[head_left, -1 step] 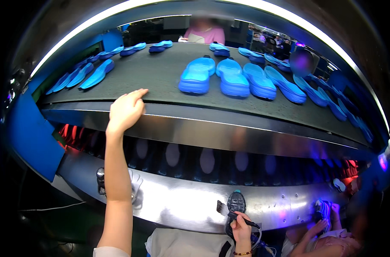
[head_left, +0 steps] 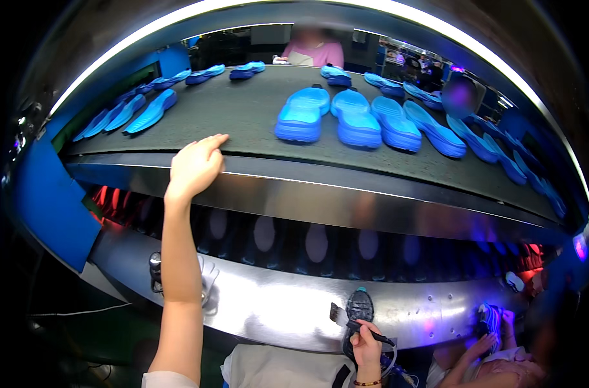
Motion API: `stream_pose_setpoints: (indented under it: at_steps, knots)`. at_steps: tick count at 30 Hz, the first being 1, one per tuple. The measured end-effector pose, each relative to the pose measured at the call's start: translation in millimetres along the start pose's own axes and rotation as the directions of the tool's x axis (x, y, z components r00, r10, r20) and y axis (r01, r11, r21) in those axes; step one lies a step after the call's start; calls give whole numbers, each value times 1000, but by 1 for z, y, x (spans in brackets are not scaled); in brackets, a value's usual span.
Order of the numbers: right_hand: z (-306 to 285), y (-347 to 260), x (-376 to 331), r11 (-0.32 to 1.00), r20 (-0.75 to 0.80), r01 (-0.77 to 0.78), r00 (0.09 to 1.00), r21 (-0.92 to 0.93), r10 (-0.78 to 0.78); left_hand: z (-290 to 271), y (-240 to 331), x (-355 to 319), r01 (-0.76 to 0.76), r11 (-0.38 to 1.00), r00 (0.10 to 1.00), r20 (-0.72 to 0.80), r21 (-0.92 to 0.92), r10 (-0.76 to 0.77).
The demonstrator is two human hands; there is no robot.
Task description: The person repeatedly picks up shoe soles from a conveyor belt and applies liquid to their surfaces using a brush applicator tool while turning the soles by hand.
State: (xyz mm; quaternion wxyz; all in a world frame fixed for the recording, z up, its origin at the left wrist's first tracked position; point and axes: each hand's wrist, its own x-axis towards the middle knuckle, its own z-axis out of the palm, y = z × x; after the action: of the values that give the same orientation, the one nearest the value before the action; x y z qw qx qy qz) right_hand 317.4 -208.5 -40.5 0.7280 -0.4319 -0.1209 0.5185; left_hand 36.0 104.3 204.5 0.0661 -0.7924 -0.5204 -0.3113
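Note:
My left hand (head_left: 196, 167) reaches up to the near edge of the dark conveyor belt (head_left: 233, 113). Its fingers are stretched out and hold nothing. Farther right on the belt stands a row of blue shoe soles, the closest being a thick two-tone sole (head_left: 303, 116). Low in the picture, my right hand (head_left: 367, 346) grips a flat brush (head_left: 359, 325) by its dark handle, bristles pointing left. Directly beneath the brush a black shoe (head_left: 360, 305) lies on the metal ledge, partly hidden by the hand and brush.
Under the belt runs a darker lower level with several oval shapes (head_left: 316, 242). A metal ledge (head_left: 262, 304) crosses in front of me. More soles (head_left: 151, 111) lie at the belt's left. At right, a co-worker's hands (head_left: 482, 343) hold a shoe; another person (head_left: 314, 53) is beyond the belt.
The whole view has shifted very slightly, so everything sits a little farther right. Both hands keep the same pose.

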Motion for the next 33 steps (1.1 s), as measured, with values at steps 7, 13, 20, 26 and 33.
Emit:
stream_pose_setpoints:
  at_steps: [7,13,20,26,33]
  knots:
    - [8,-1,-1,999,29,43,999,20,-43,-6,1,-1,-2,1000,998,70,29,0]
    - [6,-7,-5,997,32,71,997,9,-72,0,2,4,-83,994,995,67,75,78]
    - [2,-7,0,999,65,21,998,41,-24,-6,5,1,-47,997,991,132,57,39]
    - [2,-8,0,998,80,17,997,63,-22,-12,11,4,-101,989,989,121,106,88]
    - [-2,-6,1,997,38,44,998,64,-46,-6,9,3,-97,988,980,187,117,74]
